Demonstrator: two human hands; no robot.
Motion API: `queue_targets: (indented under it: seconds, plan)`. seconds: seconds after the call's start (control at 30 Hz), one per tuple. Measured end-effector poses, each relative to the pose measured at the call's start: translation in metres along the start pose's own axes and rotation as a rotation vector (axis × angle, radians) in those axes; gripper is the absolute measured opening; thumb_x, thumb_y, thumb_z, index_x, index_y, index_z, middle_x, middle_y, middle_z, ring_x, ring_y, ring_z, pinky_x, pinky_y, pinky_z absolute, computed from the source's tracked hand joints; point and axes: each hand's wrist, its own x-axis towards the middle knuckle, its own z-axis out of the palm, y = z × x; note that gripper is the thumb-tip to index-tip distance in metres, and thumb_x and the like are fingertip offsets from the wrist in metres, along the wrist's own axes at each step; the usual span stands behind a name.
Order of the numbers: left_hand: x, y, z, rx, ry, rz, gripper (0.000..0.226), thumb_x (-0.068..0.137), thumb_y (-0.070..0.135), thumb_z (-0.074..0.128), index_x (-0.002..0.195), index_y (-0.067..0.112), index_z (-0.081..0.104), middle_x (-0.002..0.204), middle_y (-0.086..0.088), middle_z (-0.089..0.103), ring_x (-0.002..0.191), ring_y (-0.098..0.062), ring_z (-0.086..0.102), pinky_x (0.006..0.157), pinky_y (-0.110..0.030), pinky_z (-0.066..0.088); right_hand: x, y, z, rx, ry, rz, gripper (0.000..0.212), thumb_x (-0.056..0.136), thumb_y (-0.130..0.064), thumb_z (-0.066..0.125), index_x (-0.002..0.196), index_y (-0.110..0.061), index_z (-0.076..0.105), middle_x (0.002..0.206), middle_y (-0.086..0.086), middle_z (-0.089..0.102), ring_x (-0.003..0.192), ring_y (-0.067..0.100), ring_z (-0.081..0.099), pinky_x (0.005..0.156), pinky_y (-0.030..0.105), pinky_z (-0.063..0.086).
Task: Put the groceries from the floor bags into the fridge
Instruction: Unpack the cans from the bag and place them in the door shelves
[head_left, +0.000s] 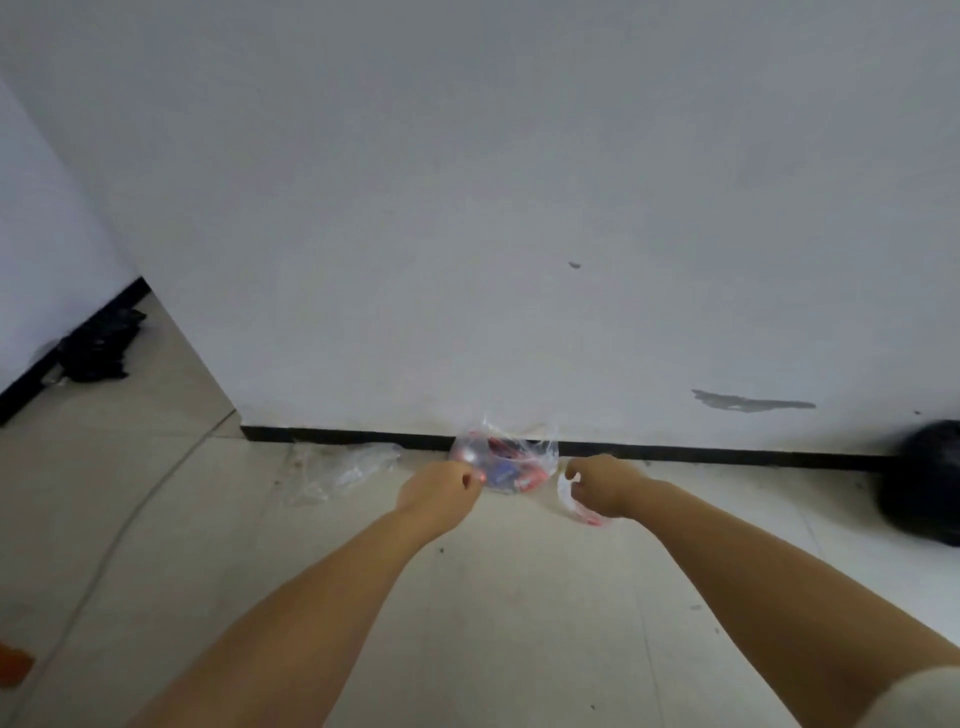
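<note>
Two bare arms reach down toward a clear plastic bag (506, 460) that sits on the pale tiled floor (363, 571), pushed up against the black skirting strip (727, 453) at the foot of a white wall (467, 208). Red and blue packets show through the bag's thin film, though what they are cannot be read.

The left hand (439, 486) meets the bag's near left edge, its fingers (470, 479) curled in and pinched together on the plastic there. The right hand (602, 483) is just to the right of the bag, fingers (571, 475) bent around a white strip of plastic with red print (574, 501) that trails down to the floor beneath the wrist; whether that strip belongs to the same bag cannot be told.

To the left of the bag a second, crumpled clear bag (340, 467) lies flat on the tiles beside the skirting. At the far right edge a full black bag (922, 483) rests against the wall. In the left corner, where the wall turns back, a heap of dark material (98, 345) lies along the skirting, and a pale cord (135, 519) runs across the floor toward the lower left. A grey scuff (753, 401) marks the wall above the right arm.
</note>
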Motion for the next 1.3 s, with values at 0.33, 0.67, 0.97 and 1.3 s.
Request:
queue_targets:
  seconds: [0.33,0.67,0.97,1.3]
  plan:
    - [0.200,-0.042,-0.046,0.058,-0.077,-0.034,0.033,0.090,0.026,0.041,0.059,0.016,0.041,0.077,-0.007,0.063,0.077,-0.025,0.064,0.062,-0.027,0.038,0.171,-0.016,-0.053,0.068,-0.016,-0.018,0.035,0.094,-0.021,0.039,0.124,-0.012,0.055,0.128,0.013,0.058,0.114,0.030,0.056,0.095,0.038,0.046]
    - [0.369,-0.030,0.038,-0.044,-0.197,-0.008,0.027,0.095,0.031,0.041,0.082,0.019,0.060,0.094,-0.016,0.063,0.080,-0.029,0.061,0.070,-0.033,0.046,0.323,0.058,-0.040,0.095,-0.063,0.027,0.031,0.096,-0.021,0.036,0.118,-0.018,0.057,0.119,0.007,0.063,0.106,0.024,0.060,0.091,0.032,0.046]
    - [0.516,-0.151,0.281,0.021,-0.111,0.295,0.041,0.091,0.019,0.047,0.132,0.019,0.049,0.122,0.005,0.059,0.108,-0.011,0.060,0.093,-0.022,0.049,0.549,0.108,0.187,0.082,0.009,0.000,0.033,0.098,-0.021,0.034,0.123,-0.022,0.056,0.124,-0.001,0.058,0.109,0.019,0.057,0.091,0.033,0.046]
    - [0.690,-0.292,0.467,0.839,-0.427,0.663,0.036,0.086,0.017,0.053,0.122,0.012,0.053,0.096,-0.011,0.067,0.087,-0.030,0.064,0.079,-0.036,0.051,0.748,0.173,0.435,-0.461,-0.198,-0.441,0.029,0.086,-0.009,0.048,0.114,-0.012,0.054,0.097,0.012,0.069,0.085,0.032,0.068,0.075,0.039,0.053]
